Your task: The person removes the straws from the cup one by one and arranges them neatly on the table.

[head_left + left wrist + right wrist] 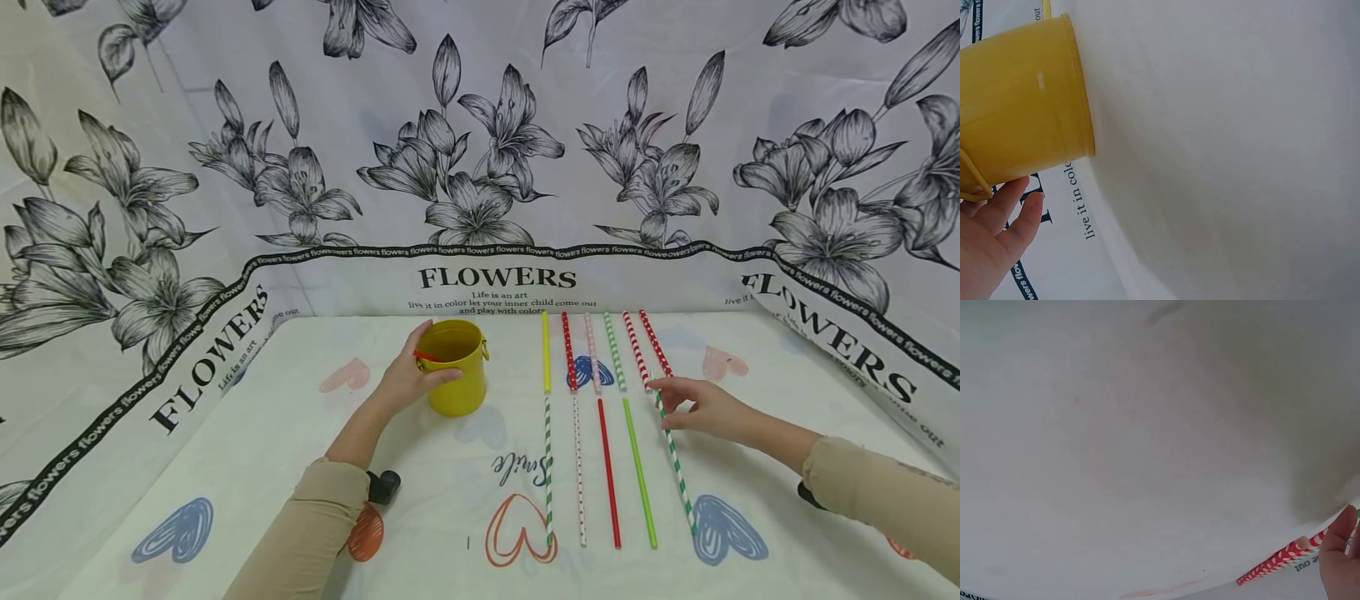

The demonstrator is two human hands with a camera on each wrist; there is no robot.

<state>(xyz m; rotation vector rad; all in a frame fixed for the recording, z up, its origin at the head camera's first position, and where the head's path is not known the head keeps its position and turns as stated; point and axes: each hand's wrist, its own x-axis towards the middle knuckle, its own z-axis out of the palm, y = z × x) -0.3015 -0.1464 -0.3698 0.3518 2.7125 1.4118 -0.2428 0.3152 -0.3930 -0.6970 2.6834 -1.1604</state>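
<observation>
My left hand grips a yellow bucket, thumb across its front and fingers behind it. Inside leans something red, probably a straw, its end at the rim. In the left wrist view the bucket stands on the cloth, fingers close by its wire handle. My right hand has thumb and index finger at the upper end of a green-and-white striped straw, the last in the front row. Just beyond those fingers lie a red-and-white striped straw and a red dotted straw.
Several straws lie in two rows. The back row includes a yellow one and a pale green striped one. In front are a red straw and a bright green straw. A flower-printed cloth hangs behind.
</observation>
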